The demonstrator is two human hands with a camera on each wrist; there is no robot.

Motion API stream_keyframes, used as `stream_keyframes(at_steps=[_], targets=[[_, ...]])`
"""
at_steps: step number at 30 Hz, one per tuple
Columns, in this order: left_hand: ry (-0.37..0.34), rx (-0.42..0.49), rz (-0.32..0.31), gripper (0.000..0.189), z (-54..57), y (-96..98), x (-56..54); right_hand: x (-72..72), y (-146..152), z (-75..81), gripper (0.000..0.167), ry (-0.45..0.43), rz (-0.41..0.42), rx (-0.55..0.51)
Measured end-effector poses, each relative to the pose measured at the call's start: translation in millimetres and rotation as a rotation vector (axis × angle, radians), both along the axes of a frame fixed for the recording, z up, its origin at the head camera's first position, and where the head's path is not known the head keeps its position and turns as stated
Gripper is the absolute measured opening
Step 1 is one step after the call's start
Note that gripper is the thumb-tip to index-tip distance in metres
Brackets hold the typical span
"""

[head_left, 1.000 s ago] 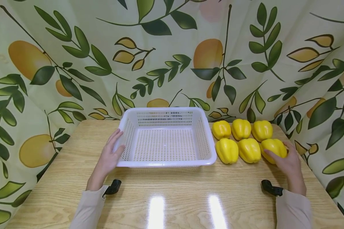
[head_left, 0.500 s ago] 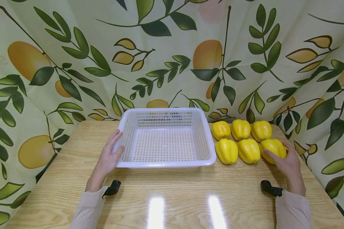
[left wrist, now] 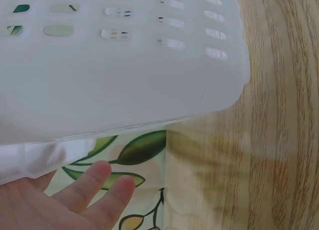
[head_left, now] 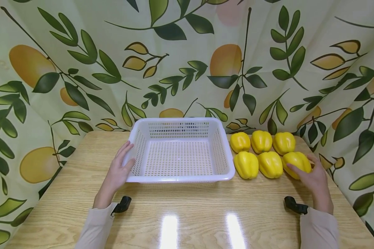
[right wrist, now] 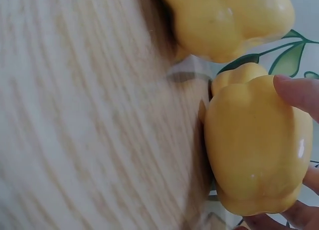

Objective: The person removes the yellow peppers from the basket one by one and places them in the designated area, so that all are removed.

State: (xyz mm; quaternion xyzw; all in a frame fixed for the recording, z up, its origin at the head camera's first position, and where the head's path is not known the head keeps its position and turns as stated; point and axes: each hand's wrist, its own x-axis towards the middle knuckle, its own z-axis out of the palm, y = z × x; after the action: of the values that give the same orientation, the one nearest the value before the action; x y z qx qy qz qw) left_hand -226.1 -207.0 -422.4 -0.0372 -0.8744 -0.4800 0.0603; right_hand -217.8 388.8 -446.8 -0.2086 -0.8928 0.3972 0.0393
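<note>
A white perforated plastic basket [head_left: 180,178] stands mid-table in the head view, with nothing in it. My left hand [head_left: 121,168] rests at its left rim, the thumb laid over the edge. In the left wrist view the basket's side wall [left wrist: 114,90] fills the top, and straight, spread fingers [left wrist: 122,190] show below the rim. At the right, my right hand [head_left: 313,176] grips a yellow bell pepper [head_left: 297,163], the front-right one of two rows. The right wrist view shows the thumb [right wrist: 299,93] on one side of this pepper [right wrist: 256,145] and fingertips around the other.
Several other yellow bell peppers [head_left: 270,164] lie close together in two rows right of the basket. The wooden table [head_left: 202,207] ends at a leaf-and-fruit patterned curtain [head_left: 180,76] behind and at both sides. Each wrist carries a black camera mount [head_left: 295,204].
</note>
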Motion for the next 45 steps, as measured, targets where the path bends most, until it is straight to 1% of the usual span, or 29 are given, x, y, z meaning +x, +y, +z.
stream_keyframes(at_steps=[6,11,18,22,26,30,33,36,38,41,45], targets=[[0.002,0.002,0.001,0.055,0.0,1.0,-0.7,2.6,-0.9,7.1,0.1,0.028,0.023,-0.003],[0.012,0.008,-0.003,0.054,-0.6,2.3,-1.7,4.8,-3.8,17.0,0.096,0.051,0.029,0.044],[0.019,0.018,-0.011,0.054,-1.5,4.1,-3.4,7.0,-8.3,24.6,0.091,0.081,0.039,0.089],[0.026,0.021,-0.002,0.053,-0.9,4.9,-3.3,6.4,-12.3,27.2,0.089,0.094,0.053,0.11],[0.047,0.01,0.018,0.052,-0.5,5.5,-2.4,4.6,-17.7,27.6,0.085,0.132,0.083,0.121],[0.107,-0.002,0.052,0.049,-2.5,6.6,-0.5,2.6,-24.3,29.8,0.083,0.167,0.132,0.109],[0.184,-0.02,0.09,0.046,-4.2,6.7,0.6,0.3,-32.0,33.8,0.082,0.19,0.178,0.118],[0.267,-0.067,0.126,0.043,-4.0,6.1,0.9,-2.4,-41.3,36.7,0.083,0.192,0.216,0.128],[0.313,-0.115,0.145,0.041,-2.2,5.7,1.6,-4.3,-48.6,37.6,0.084,0.181,0.24,0.13],[0.37,-0.187,0.154,0.04,2.3,5.3,4.1,-8.7,-59.8,39.3,0.084,0.169,0.286,0.133],[0.398,-0.26,0.16,0.04,10.8,3.6,8.8,-21.9,-74.2,48.5,0.08,0.185,0.384,0.172]])
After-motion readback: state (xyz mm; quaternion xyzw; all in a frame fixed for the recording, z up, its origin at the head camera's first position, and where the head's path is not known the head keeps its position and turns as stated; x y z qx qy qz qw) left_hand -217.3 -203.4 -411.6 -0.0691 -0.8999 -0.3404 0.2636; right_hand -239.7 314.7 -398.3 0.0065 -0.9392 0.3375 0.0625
